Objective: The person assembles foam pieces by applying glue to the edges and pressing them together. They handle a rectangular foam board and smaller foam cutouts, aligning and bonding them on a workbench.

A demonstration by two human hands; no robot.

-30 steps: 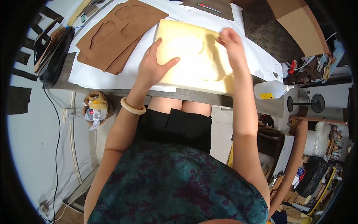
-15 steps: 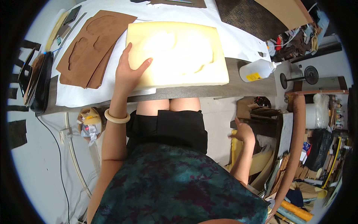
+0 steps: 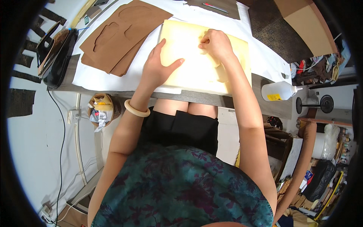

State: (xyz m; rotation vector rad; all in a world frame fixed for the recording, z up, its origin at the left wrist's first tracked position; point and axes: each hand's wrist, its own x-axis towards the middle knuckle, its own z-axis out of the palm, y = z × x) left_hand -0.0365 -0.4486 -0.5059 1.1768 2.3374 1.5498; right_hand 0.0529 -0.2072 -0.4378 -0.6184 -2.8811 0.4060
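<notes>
A thick pale-yellow foam slab (image 3: pixel 189 81) lies on the table in front of me, its middle washed out by glare. Curved cut outlines show in its right part. My left hand (image 3: pixel 155 69) rests at the slab's left edge, thumb and fingers spread, holding nothing. Over the upper right of the slab, my right hand (image 3: pixel 217 43) has its fingers pinched together against the foam surface. What sits between those fingertips, if anything, is too small and bright to make out. Brown sheets (image 3: pixel 113 45) with curved cut outlines lie stacked left of the slab.
A white squeeze bottle (image 3: pixel 279 91) lies on its side by the table's right end. A clothes iron (image 3: pixel 56 53) stands at the left. White paper (image 3: pixel 89 77) covers much of the tabletop. A pen (image 3: pixel 215 7) lies at the back; a waste bin (image 3: pixel 101 109) stands below left.
My right hand has come up from beside my lap onto the foam and its fingers have closed. The left hand stays at the slab's edge. The whole view has shifted.
</notes>
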